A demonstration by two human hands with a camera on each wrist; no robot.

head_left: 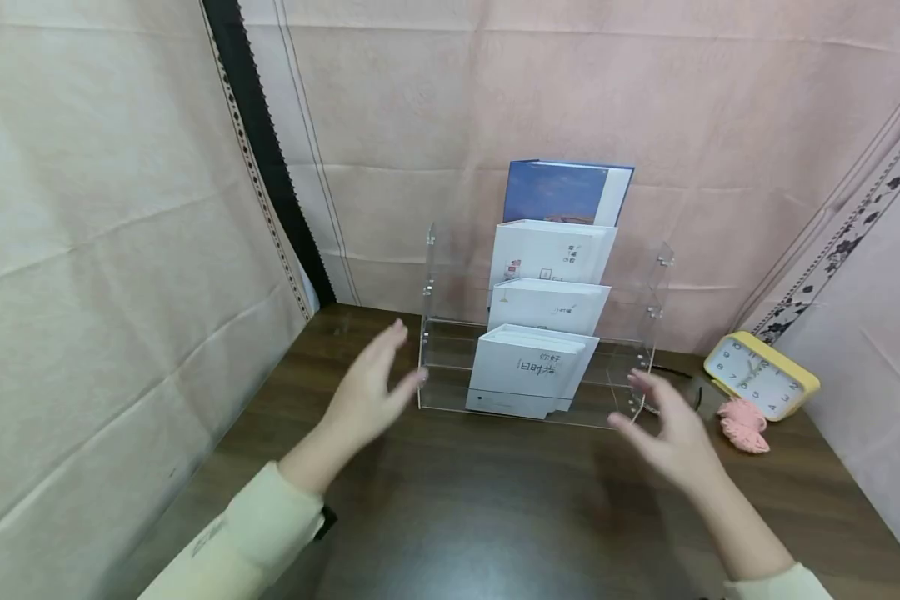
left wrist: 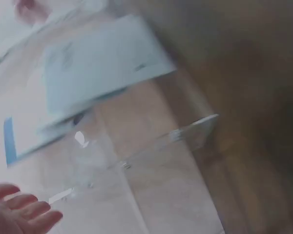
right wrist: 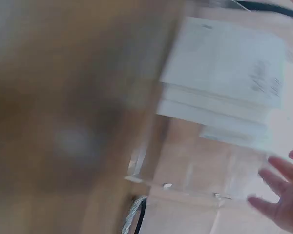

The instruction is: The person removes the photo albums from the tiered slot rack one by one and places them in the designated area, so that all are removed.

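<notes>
A clear acrylic tiered rack (head_left: 450,377) stands on the brown table, with several books in its steps. The front white book (head_left: 528,367) leans in the lowest step; two more white books (head_left: 547,304) stand behind, and a blue book (head_left: 555,190) is at the top back. My left hand (head_left: 367,392) is just off the rack's left side, fingers spread and holding nothing. At the rack's right front corner hovers my right hand (head_left: 671,437), also spread and bare. Both wrist views are blurred; fingers (left wrist: 27,209) and fingers (right wrist: 276,183) show beside the rack.
A yellow-framed clock (head_left: 765,375) leans at the right, with a pink knitted item (head_left: 742,425) before it. A dark cord (head_left: 675,371) lies by the rack's right side. Pale cloth (head_left: 382,125) hangs behind and at both sides of the table (head_left: 480,508).
</notes>
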